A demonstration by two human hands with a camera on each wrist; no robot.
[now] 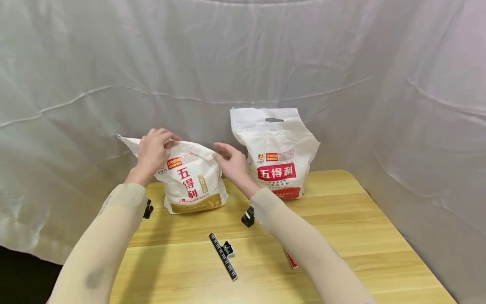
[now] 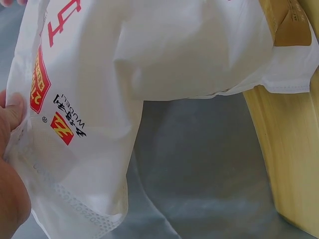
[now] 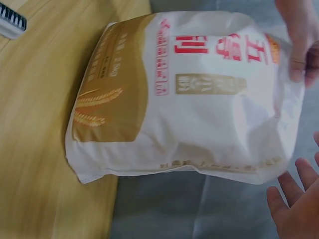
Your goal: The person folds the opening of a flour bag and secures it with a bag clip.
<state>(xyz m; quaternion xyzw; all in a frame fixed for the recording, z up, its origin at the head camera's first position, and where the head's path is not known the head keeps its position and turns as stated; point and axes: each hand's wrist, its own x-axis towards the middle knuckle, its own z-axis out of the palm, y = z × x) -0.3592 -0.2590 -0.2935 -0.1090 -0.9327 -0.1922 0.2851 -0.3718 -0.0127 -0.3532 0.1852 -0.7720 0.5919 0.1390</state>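
Observation:
A white flour bag (image 1: pixel 193 173) with a gold lower band and red lettering stands on the left of the table. My left hand (image 1: pixel 153 150) grips its upper edge, which looks folded back, and one corner sticks out to the left. In the left wrist view, the thumb of the left hand (image 2: pixel 12 149) lies against the front of the flour bag (image 2: pixel 94 104). By the bag's upper right corner is my right hand (image 1: pixel 232 164). The right wrist view shows the right hand (image 3: pixel 299 206) with spread fingers beside the flour bag (image 3: pixel 209 114), not curled round it.
Just right stands a second flour bag (image 1: pixel 275 156) with a red label and a handle slot. A black clip with piano-key markings (image 1: pixel 223 256) lies on the wooden table (image 1: pixel 182 270) in front. A red-and-white piece (image 1: pixel 291 259) is partly hidden under the right forearm. Grey curtain (image 1: pixel 212 59) hangs behind.

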